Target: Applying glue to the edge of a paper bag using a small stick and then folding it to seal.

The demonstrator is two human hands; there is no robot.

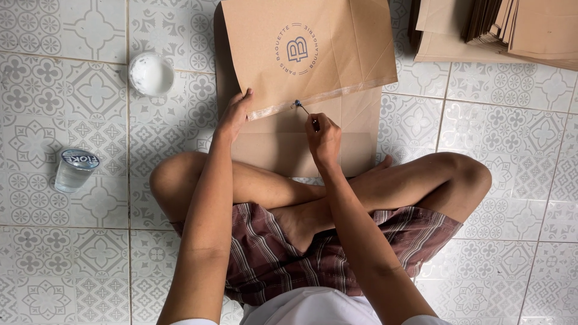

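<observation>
Floor tiles (72, 253) carried everything, patterned grey. Brown paper bag (313, 54) lay flat ahead of the crossed legs, its glued flap turned toward the person. More bags stacked (506, 30) far right. The left hand (233, 117) pressed the flap edge flat, fingers spread, pinning it. The right hand (324, 137) pinched a thin brush (304, 110), tip on the seam. A white bowl (150, 73) and a sealed water cup (75, 170) sat left.

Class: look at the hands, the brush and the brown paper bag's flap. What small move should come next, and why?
Probably draw the brush further along the flap edge. The right hand holds its tip mid-edge, while the left hand pins the paper bag flat.
</observation>
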